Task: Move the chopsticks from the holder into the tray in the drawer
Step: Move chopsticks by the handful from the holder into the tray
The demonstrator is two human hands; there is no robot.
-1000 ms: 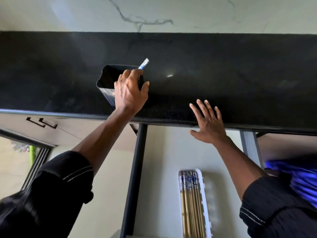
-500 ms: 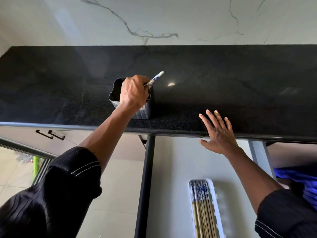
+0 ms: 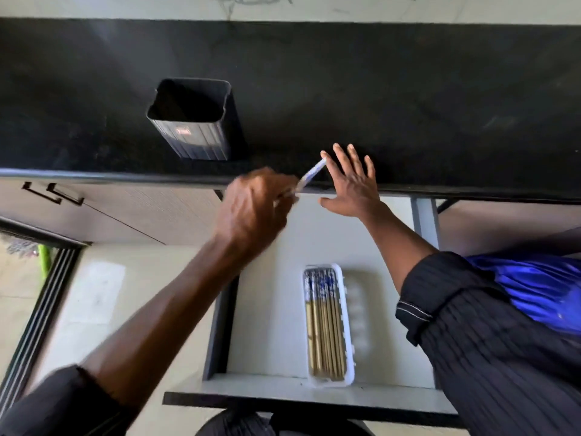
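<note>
One long shiny black stone counter (image 3: 408, 99), open white drawer (image 3: 270, 309) below it, dark ribbed square holder (image 3: 195, 121) standing on the counter, white plastic tray (image 3: 347, 341) in the drawer full of gold and blue chopsticks (image 3: 323, 325), left hand (image 3: 251, 212) pinching one blue and white chopstick (image 3: 309, 177) over the drawer, right hand (image 3: 352, 184) flat and spread wide at the counter edge.

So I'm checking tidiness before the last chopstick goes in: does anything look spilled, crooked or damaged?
Nothing stands out. The holder stands upright on the counter, chopsticks lie parallel inside the tray, and the left hand grips one chopstick.
</note>
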